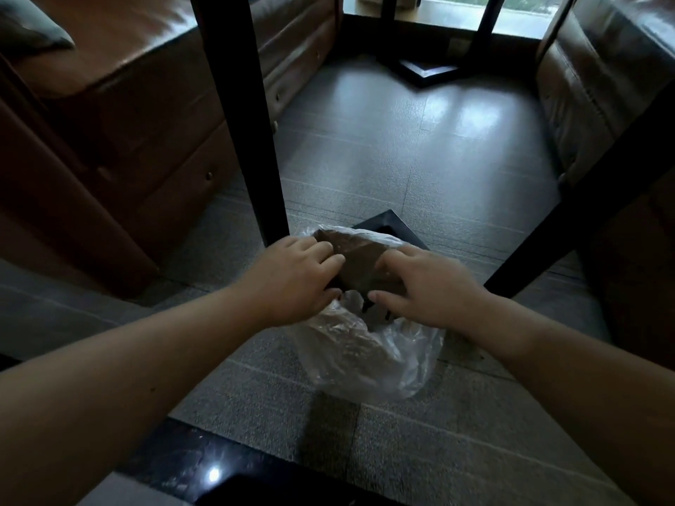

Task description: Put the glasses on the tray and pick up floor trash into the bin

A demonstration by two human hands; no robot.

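Observation:
A bin lined with a clear plastic bag point(369, 356) stands on the grey floor below me. Over its mouth I hold a crumpled brown piece of paper trash point(356, 266). My left hand point(296, 279) grips the paper's left side. My right hand point(427, 286) presses on its right side with fingers curled over it. The paper covers most of the bin's opening, so the inside is hidden. No glasses or tray are in view.
A black table leg point(252, 140) rises just left of the bin, with its square base point(391, 228) behind the bag. Brown leather benches point(146, 140) line the left and the right. Another slanted black leg point(584, 213) crosses at the right. A glossy black slab point(204, 465) lies near my feet.

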